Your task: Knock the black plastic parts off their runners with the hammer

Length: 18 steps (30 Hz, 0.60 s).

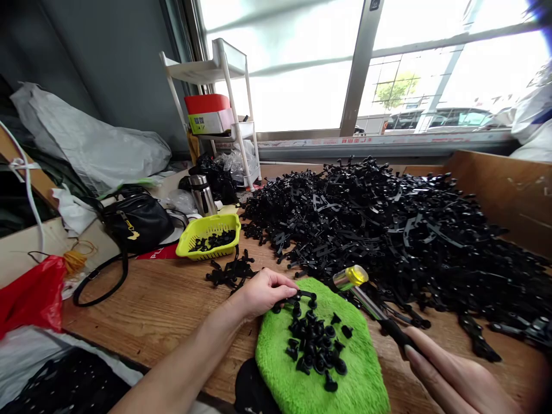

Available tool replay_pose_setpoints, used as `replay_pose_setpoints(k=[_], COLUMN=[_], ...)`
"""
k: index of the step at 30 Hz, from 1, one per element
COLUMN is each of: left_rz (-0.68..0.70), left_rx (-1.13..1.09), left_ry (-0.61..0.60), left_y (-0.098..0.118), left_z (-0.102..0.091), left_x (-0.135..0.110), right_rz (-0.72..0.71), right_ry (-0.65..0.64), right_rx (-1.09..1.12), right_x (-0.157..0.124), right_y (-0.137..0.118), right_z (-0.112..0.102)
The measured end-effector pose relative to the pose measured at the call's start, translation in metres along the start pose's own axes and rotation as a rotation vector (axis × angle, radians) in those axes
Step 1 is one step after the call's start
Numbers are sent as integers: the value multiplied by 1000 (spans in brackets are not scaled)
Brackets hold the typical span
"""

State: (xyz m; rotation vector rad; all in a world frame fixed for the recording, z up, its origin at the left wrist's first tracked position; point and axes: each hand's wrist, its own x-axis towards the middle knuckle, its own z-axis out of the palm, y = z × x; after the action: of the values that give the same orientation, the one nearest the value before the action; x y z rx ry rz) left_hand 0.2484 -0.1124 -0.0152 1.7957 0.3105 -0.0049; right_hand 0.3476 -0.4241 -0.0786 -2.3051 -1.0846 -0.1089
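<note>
My left hand (263, 294) pinches a small black bracket-like part (307, 295) at the upper edge of a fuzzy green cloth pad (361, 351). Its fingers cover part of the piece. A hammer (374, 306) with a metal head, a yellow face and a black grip is held in my right hand (452, 368), its head raised beside the pad's upper right edge. On the pad lies a loose heap of small black round-headed plugs (317, 342). Just left of my left hand is a small cluster of black parts (233, 271) on the wooden table (168, 293).
A large pile of black parts (357, 213) spreads over the table's back and right, against a wooden board (509, 195). At left stand a yellow basket (207, 254) with black pieces, a steel flask (202, 194), a black handbag (138, 221) and a white shelf rack (224, 75).
</note>
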Motion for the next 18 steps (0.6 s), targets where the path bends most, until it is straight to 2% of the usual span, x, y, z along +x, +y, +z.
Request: replay_pose_setpoints(k=[3,6,12,14,18], left_rz=[1,7,-5,-23,-36], left_rx=[3,10,-22,-56,-90], left_ry=[-3,-1,-3,0,-1], left_y=[-1,-2,-1,0,-1], left_z=[1,1,2,2,1], left_x=[0,0,1,1,1], right_rz=[-19,-61,-164,-126,-35], right_ry=[-33,11,251,201,12], right_rx=[-33,-82,-180,-168,-87], right_x=[1,5,19,21,19], right_y=[-4,-15,-44,-46,-37], right_z=[1,-4,-26,-27,-17])
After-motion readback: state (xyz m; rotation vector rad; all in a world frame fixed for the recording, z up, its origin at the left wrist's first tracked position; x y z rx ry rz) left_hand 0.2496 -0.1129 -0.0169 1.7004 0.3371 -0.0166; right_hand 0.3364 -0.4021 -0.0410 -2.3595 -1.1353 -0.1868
